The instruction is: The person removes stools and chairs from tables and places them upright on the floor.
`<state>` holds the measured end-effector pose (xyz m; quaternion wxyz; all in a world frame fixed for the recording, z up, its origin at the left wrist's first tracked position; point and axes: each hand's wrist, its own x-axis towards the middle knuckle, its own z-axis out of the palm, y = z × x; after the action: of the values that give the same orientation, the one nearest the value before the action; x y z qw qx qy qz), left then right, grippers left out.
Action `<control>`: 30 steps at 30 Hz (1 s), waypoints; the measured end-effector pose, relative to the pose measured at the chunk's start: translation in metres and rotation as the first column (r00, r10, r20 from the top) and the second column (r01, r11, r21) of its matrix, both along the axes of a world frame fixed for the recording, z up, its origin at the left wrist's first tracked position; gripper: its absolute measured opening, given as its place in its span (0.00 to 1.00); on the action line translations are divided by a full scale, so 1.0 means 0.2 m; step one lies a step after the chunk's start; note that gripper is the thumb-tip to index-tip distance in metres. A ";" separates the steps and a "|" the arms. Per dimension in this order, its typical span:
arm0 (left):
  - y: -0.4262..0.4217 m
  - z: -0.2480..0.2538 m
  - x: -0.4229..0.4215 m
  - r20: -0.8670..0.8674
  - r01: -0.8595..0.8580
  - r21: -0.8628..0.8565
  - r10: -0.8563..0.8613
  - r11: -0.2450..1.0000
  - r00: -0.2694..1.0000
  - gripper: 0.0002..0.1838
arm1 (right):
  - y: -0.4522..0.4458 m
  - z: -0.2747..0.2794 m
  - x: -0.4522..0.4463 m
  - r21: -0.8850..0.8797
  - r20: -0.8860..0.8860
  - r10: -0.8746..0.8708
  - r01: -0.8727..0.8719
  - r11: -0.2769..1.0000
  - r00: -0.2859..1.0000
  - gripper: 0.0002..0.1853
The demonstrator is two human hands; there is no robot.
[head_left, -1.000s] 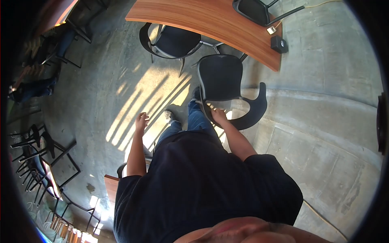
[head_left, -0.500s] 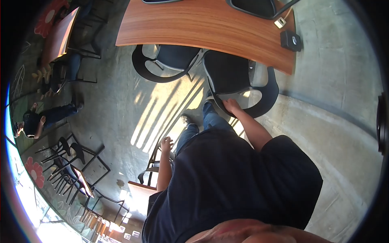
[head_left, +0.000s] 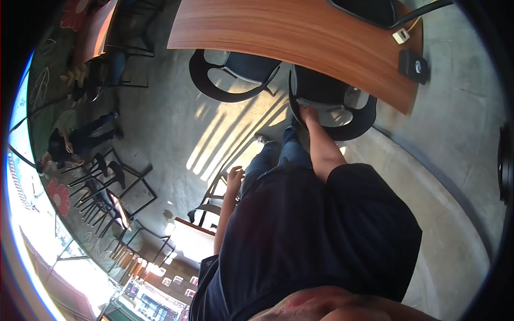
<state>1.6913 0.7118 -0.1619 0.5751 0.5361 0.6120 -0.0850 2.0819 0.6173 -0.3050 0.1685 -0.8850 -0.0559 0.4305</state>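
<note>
My right hand (head_left: pixel 307 113) is closed on the curved frame of a black chair (head_left: pixel 356 127), beside its seat. The front of this chair's seat lies under the edge of the wooden table (head_left: pixel 278 32). My left hand (head_left: pixel 235 175) hangs at my left side with loosely bent fingers apart, and nothing is in it. A second black chair (head_left: pixel 217 88) stands to the left, partly under the same table.
A black box (head_left: pixel 413 66) and a white socket (head_left: pixel 400 36) are at the table's right end. Another table corner (head_left: pixel 190 238) and a chair are near my left side. At the far left are a person (head_left: pixel 80 140), stacked chairs (head_left: pixel 110 176) and a further table (head_left: pixel 96 32).
The chair in my right hand has moved forward, its seat now partly under the table. My right arm reaches further forward. The view has shifted, showing more of the left side.
</note>
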 end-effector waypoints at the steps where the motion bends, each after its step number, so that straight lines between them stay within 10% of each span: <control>1: -0.01 0.04 -0.01 0.013 -0.038 -0.010 0.038 0.999 0.999 0.17 | 0.01 -0.01 0.02 0.006 -0.038 0.025 -0.025 1.000 0.999 0.34; 17: 0.09 0.00 -0.28 -0.048 0.134 0.139 -0.128 0.981 0.991 0.18 | 0.03 -0.43 -0.09 0.064 0.013 0.072 -0.072 0.995 0.997 0.36; 24: 0.40 -0.11 -0.28 0.175 0.121 0.172 -0.151 0.978 0.973 0.18 | 0.06 -0.03 0.03 0.264 0.077 0.129 -0.145 0.954 0.989 0.23; 30: 0.98 -0.09 -0.22 0.514 -0.015 0.289 -0.142 0.957 0.846 0.13 | 0.56 0.73 -0.21 0.349 0.626 -0.074 -0.194 0.917 0.776 0.10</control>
<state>1.6475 0.9075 -0.1809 0.6358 0.6352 0.4172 0.1349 2.0408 0.7299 -0.1597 0.3005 -0.9223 -0.2232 0.0959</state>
